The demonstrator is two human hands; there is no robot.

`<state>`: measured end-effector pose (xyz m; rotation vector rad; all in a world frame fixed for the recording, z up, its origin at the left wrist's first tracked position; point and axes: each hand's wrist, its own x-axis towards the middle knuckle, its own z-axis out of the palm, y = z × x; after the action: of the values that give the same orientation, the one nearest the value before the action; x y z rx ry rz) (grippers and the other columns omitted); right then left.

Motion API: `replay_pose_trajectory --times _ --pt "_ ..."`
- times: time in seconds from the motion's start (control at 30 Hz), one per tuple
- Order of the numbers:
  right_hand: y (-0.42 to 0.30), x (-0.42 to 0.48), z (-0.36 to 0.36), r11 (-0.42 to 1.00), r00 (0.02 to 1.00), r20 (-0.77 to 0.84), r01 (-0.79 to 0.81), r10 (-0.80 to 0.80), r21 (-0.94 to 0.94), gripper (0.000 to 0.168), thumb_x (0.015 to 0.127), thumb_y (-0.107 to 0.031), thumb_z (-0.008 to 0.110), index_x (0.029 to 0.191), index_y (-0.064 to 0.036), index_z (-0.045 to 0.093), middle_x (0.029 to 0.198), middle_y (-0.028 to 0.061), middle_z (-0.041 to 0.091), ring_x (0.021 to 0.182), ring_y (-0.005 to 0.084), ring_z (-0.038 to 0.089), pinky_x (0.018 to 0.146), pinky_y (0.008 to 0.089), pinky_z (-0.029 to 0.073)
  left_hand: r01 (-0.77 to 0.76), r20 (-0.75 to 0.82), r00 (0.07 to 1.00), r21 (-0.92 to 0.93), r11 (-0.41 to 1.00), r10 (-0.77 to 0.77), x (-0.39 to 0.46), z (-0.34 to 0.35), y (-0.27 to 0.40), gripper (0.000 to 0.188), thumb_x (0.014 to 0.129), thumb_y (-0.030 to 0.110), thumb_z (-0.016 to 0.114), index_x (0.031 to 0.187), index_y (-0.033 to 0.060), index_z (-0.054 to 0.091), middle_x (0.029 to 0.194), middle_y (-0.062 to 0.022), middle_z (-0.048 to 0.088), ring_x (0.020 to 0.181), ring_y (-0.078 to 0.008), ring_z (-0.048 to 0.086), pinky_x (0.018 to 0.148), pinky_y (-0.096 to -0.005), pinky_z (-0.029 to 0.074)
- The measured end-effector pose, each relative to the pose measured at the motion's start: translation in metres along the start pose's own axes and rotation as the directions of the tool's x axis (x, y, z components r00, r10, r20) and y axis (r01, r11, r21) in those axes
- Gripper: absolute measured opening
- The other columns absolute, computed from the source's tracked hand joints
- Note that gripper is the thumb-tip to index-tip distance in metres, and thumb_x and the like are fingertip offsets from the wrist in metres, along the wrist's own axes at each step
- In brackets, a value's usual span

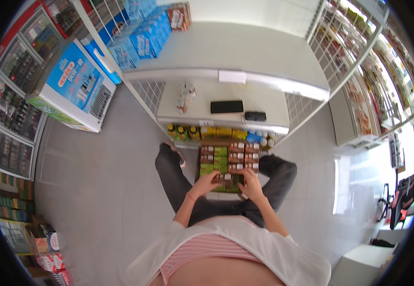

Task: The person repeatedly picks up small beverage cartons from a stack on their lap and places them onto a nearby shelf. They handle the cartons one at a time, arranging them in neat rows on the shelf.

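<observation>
Between my knees stands a carton filled with small drink boxes, brown ones [236,157] and green ones [220,159], in rows. At its near end my left hand [207,184] and my right hand [251,184] grip a small brown box [224,177] from its two sides, or rest on the boxes beside it; the exact hold of the right fingers is unclear. Bottles with dark caps [182,133], yellow packs [224,133] and a blue pack [254,137] stand on the low shelf just beyond the carton.
A white shelf unit [235,46] rises ahead, with blue cartons [146,39] on top at left. Its middle shelf bears small jars [186,96], a black case [227,106] and a smaller black pouch [255,116]. A chest freezer [76,84] stands left; stocked racks [357,68] stand right.
</observation>
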<state>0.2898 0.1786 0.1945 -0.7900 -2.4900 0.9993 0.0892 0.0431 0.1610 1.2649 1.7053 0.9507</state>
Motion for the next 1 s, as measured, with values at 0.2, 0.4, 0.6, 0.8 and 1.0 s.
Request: replay_pose_trajectory --times 0.2,0.4,0.6,0.8,1.0 --pt "0.015 -0.002 -0.002 0.990 0.999 -0.010 0.049 -0.050 -0.130 0.057 0.066 -0.003 0.074 0.120 -0.002 0.054 0.140 0.0162 0.043 0.126 0.0372 0.043 0.101 0.0444 0.040 -0.201 0.004 0.978 0.262 0.944 0.207 -0.015 -0.149 0.145 0.037 0.082 0.011 0.068 0.116 0.0090 0.054 0.090 -0.0120 0.068 0.085 -0.0245 0.068 0.073 -0.0333 0.051" --pt "0.024 -0.012 0.012 0.959 0.983 0.181 0.017 0.036 -0.283 0.082 0.070 -0.016 0.075 0.141 -0.005 0.036 0.153 0.0148 0.024 0.142 0.0346 0.021 0.111 0.0524 0.024 -0.140 -0.248 0.907 0.581 0.802 0.339 0.019 -0.302 0.270 0.039 0.084 0.019 0.069 0.118 0.0047 0.054 0.094 -0.0085 0.066 0.084 -0.0141 0.063 0.073 -0.0291 0.049" --pt "0.024 -0.013 0.019 0.954 0.987 0.148 -0.020 0.067 -0.299 0.081 0.072 -0.016 0.074 0.142 -0.006 0.035 0.154 0.0131 0.022 0.142 0.0329 0.020 0.111 0.0547 0.022 -0.180 -0.123 0.951 0.522 0.834 0.282 0.121 -0.383 0.310 0.047 0.092 0.025 0.062 0.130 0.0033 0.044 0.105 -0.0110 0.067 0.083 -0.0158 0.067 0.073 -0.0276 0.053" --pt "0.024 -0.012 0.024 0.941 0.986 0.153 -0.009 0.065 -0.337 0.086 0.073 -0.018 0.075 0.145 -0.007 0.030 0.155 0.0117 0.020 0.143 0.0311 0.018 0.111 0.0544 0.022 0.057 -0.127 0.992 0.572 0.818 0.019 0.184 -0.418 0.290 0.048 0.092 0.024 0.061 0.132 0.0031 0.044 0.104 -0.0115 0.067 0.081 -0.0158 0.068 0.066 -0.0285 0.054" --pt "0.026 -0.013 0.022 0.933 0.983 0.162 -0.024 0.088 -0.358 0.087 0.073 -0.019 0.075 0.145 -0.008 0.029 0.155 0.0114 0.019 0.143 0.0310 0.018 0.112 0.0544 0.021 0.167 -0.277 0.953 0.813 0.558 0.118 0.191 -0.399 0.292 0.059 0.090 0.037 0.061 0.139 0.0095 0.042 0.082 -0.0122 0.067 0.067 -0.0194 0.068 0.055 -0.0303 0.052"
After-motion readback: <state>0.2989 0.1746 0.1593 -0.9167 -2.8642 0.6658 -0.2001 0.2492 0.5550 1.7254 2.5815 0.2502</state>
